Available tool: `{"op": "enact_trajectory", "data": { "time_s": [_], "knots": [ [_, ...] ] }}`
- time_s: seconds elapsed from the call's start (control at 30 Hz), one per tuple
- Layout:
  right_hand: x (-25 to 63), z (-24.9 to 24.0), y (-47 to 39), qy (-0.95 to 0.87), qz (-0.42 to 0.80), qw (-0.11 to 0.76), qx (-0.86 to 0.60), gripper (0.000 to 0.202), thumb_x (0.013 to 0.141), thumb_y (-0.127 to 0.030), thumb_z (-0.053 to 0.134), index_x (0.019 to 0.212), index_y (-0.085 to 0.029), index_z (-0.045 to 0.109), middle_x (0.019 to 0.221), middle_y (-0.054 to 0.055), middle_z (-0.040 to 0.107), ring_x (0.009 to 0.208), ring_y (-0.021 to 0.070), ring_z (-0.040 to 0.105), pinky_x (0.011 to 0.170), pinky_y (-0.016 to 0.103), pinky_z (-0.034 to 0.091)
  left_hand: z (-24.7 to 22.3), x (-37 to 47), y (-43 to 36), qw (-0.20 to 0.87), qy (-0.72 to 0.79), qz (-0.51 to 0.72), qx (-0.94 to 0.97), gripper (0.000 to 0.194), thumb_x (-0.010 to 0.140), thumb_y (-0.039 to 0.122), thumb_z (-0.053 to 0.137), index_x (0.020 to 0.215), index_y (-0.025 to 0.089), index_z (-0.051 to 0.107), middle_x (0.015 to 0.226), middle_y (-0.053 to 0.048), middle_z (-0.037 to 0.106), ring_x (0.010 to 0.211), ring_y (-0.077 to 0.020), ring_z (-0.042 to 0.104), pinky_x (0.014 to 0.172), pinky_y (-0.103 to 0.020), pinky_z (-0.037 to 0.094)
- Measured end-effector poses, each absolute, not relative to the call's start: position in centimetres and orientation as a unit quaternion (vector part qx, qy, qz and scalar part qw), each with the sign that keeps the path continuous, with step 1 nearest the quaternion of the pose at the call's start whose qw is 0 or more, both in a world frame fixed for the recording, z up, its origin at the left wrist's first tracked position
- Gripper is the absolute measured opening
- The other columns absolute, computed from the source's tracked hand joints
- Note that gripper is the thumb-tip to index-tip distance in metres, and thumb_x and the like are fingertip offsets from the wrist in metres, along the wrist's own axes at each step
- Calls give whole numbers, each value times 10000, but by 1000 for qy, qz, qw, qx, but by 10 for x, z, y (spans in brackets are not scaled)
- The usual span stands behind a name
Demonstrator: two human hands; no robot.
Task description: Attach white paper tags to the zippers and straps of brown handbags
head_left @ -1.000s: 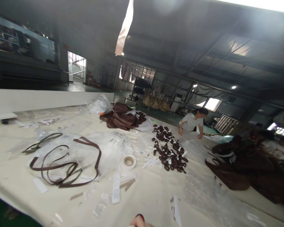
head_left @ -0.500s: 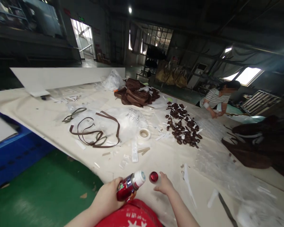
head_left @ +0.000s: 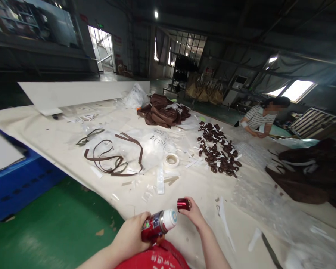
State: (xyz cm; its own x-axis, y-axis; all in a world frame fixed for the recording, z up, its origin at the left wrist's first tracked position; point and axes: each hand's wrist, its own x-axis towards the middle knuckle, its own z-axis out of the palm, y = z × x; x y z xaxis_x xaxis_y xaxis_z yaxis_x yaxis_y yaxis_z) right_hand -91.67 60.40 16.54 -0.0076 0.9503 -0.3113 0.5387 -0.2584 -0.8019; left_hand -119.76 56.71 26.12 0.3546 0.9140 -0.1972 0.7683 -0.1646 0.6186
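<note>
My left hand (head_left: pixel 133 232) is wrapped round a red thermos flask (head_left: pixel 154 227), which leans to the right over my lap. Its white stopper (head_left: pixel 170 219) with a pale blue mark faces up and to the right. In the fingers of my right hand (head_left: pixel 195 213) is a shiny red thermos cup lid (head_left: pixel 183 204), held on its side just above the table edge. A small gap separates the lid from the stopper.
On the cream-covered table (head_left: pixel 196 186) lie brown straps (head_left: pixel 141 157), a tape roll (head_left: pixel 171 160), a heap of brown leather goods (head_left: pixel 162 112) and several small tied brown bundles (head_left: pixel 218 149). A person (head_left: pixel 259 117) in stripes leans at the far right. A blue crate (head_left: pixel 30 183) stands left.
My right hand has gripped the red lid and turned it onto its side. The thermos has shifted slightly right in my left hand. The view has swung a little.
</note>
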Motion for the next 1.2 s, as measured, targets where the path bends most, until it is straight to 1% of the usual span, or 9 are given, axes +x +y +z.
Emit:
{"op": "enact_trajectory", "data": {
  "time_s": [0.17, 0.37, 0.57, 0.67, 0.73, 0.9, 0.97, 1.07, 1.2],
  "knots": [
    [-904, 257, 574, -600, 592, 302, -446, 713, 657, -324, 774, 1286, -237, 451, 1247, 87, 603, 1064, 242, 620, 902, 357, 485, 259, -1193, 568, 326, 554, 87, 761, 406, 655, 477, 697, 947, 221, 579, 906, -53, 711, 835, -245, 674, 710, -280, 463],
    [-931, 324, 551, -672, 495, 284, -472, 533, 647, -131, 696, 1156, -223, 568, 1148, 53, 631, 1060, 231, 585, 948, 355, 435, 261, -1185, 565, 325, 532, 90, 777, 466, 640, 563, 691, 935, 218, 582, 915, -62, 704, 841, -256, 669, 702, -293, 461],
    [-945, 319, 545, -698, 456, 198, -516, 508, 571, -192, 766, 1052, -238, 607, 944, -9, 685, 820, 184, 630, 723, 245, 462, 258, -1183, 559, 316, 496, 80, 805, 492, 569, 498, 737, 943, 216, 586, 922, -65, 701, 849, -272, 661, 718, -323, 462],
    [-950, 311, 541, -674, 398, 105, -613, 271, 773, -465, 664, 831, -201, 664, 706, 32, 675, 646, 197, 622, 600, 263, 431, 256, -1185, 555, 315, 498, 69, 805, 493, 578, 500, 728, 952, 213, 584, 934, -74, 700, 860, -277, 661, 734, -330, 466],
    [-952, 311, 537, -669, 343, 61, -656, 485, 908, -557, 438, 686, -188, 663, 627, 81, 655, 637, 227, 630, 612, 297, 430, 256, -1186, 553, 313, 501, 60, 805, 495, 583, 504, 723, 959, 214, 582, 944, -77, 698, 870, -281, 660, 747, -337, 470],
    [-951, 332, 523, -715, 376, 153, -570, 454, 839, -367, 580, 1280, -260, 554, 1197, 79, 639, 971, 221, 625, 823, 296, 463, 255, -1192, 547, 319, 498, 72, 803, 500, 604, 534, 708, 959, 208, 577, 943, -80, 700, 858, -279, 662, 739, -341, 469],
    [-951, 338, 519, -737, 410, 179, -508, 566, 739, -208, 621, 1289, -301, 526, 1250, 41, 596, 1038, 203, 592, 872, 277, 455, 255, -1196, 544, 319, 500, 74, 802, 504, 593, 529, 719, 957, 210, 578, 934, -72, 703, 846, -275, 662, 733, -339, 468],
    [-957, 335, 519, -735, 421, 163, -506, 481, 699, -176, 633, 1166, -287, 590, 1082, 26, 663, 901, 195, 620, 796, 267, 470, 257, -1204, 542, 312, 501, 62, 805, 512, 562, 489, 742, 965, 216, 586, 929, -62, 702, 838, -275, 661, 739, -343, 473],
    [-973, 315, 524, -692, 380, 82, -608, 308, 874, -486, 530, 840, -216, 673, 729, 57, 695, 652, 204, 632, 611, 270, 427, 262, -1215, 541, 305, 509, 50, 803, 482, 582, 527, 714, 927, 212, 596, 907, -70, 699, 821, -274, 666, 724, -331, 477]
  ]
}}
